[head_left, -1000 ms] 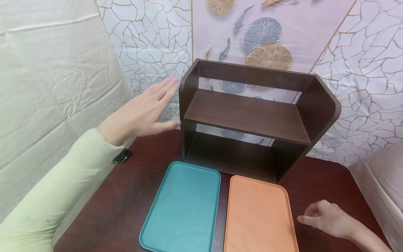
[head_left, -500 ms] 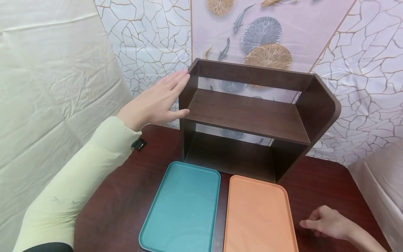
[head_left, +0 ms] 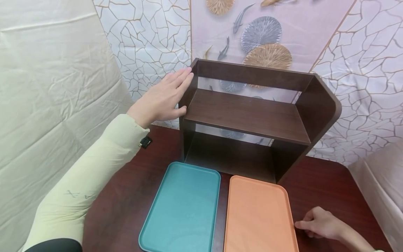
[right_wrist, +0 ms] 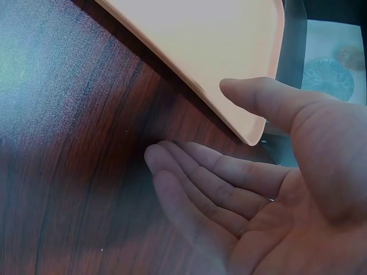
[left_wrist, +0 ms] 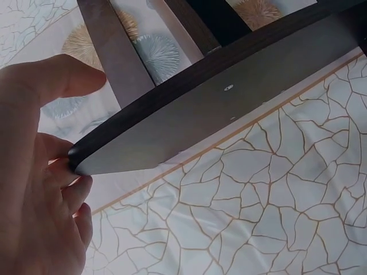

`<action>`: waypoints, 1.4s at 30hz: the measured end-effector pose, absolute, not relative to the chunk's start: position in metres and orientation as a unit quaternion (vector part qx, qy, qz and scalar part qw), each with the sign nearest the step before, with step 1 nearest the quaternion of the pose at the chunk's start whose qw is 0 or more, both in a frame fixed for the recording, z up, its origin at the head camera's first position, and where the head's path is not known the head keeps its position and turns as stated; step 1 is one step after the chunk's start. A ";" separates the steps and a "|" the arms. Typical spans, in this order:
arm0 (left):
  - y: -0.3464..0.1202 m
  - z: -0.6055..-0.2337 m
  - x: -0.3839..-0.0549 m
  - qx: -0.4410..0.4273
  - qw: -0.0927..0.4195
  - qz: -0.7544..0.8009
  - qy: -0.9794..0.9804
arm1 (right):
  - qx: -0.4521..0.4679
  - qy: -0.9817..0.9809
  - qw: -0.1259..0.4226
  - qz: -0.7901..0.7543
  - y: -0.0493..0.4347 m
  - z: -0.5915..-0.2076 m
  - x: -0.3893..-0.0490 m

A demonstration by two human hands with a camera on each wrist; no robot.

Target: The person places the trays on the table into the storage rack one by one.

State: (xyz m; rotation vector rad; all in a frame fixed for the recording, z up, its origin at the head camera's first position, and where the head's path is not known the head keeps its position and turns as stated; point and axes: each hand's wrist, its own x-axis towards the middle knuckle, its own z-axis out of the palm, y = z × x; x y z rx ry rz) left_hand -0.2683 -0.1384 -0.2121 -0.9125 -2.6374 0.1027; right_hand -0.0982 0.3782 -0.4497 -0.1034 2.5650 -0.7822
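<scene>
Left hand (head_left: 162, 98), unclenched, touches two-tier shelf (head_left: 248, 113) at left; right hand (head_left: 322, 224), released, loosely curled, right beside orange tray (head_left: 259, 215).

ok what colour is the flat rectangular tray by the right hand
That tray is orange, clearest in the head view.

Head view bright w/ soft light; wrist views dimmer (R wrist: bluish glare on tabletop (right_wrist: 63, 137)).

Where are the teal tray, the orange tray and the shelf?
Teal tray (head_left: 182, 206): head view, on the bare middle of its flat base.
Orange tray (head_left: 259, 215): head view, on the bare middle of its flat base.
Shelf (head_left: 248, 112): head view, on its upper board.
</scene>
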 end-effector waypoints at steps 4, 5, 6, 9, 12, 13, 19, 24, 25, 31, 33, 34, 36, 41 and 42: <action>-0.137 -0.212 -0.270 -0.323 0.181 0.045 -0.928 | -0.014 0.925 0.239 -0.294 0.378 -0.451 -0.099; -0.136 -0.212 -0.271 -0.324 0.183 0.047 -0.927 | -0.009 0.925 0.241 -0.294 0.378 -0.452 -0.100; -0.136 -0.211 -0.271 -0.325 0.185 0.049 -0.926 | -0.006 0.924 0.242 -0.294 0.377 -0.452 -0.100; -0.137 -0.211 -0.273 -0.327 0.193 0.054 -0.924 | -0.009 0.924 0.240 -0.298 0.375 -0.452 -0.101; -0.138 -0.211 -0.274 -0.327 0.196 0.055 -0.923 | -0.013 0.923 0.236 -0.304 0.372 -0.452 -0.102; -0.138 -0.211 -0.274 -0.327 0.198 0.056 -0.922 | -0.013 0.923 0.234 -0.305 0.371 -0.452 -0.102; -0.139 -0.211 -0.278 -0.326 0.200 0.061 -0.922 | -0.003 0.923 0.228 -0.310 0.370 -0.454 -0.105; -0.139 -0.209 -0.281 -0.327 0.191 0.057 -0.924 | 0.007 0.921 0.230 -0.314 0.366 -0.455 -0.105; -0.139 -0.209 -0.282 -0.327 0.190 0.056 -0.924 | 0.011 0.921 0.231 -0.314 0.365 -0.455 -0.105; -0.139 -0.209 -0.282 -0.322 0.191 0.063 -0.925 | 0.032 0.911 0.249 -0.327 0.362 -0.457 -0.108; -0.138 -0.210 -0.283 -0.321 0.194 0.067 -0.925 | 0.036 0.909 0.251 -0.332 0.362 -0.457 -0.109; -0.138 -0.211 -0.283 -0.322 0.196 0.068 -0.924 | 0.037 0.908 0.251 -0.334 0.362 -0.458 -0.109; -0.138 -0.212 -0.284 -0.324 0.200 0.069 -0.922 | 0.039 0.906 0.251 -0.338 0.363 -0.460 -0.109; -0.136 -0.213 -0.288 -0.337 0.207 0.070 -0.916 | 0.050 0.904 0.255 -0.340 0.363 -0.465 -0.107; -0.135 -0.213 -0.289 -0.339 0.207 0.071 -0.915 | 0.050 0.904 0.255 -0.341 0.362 -0.466 -0.107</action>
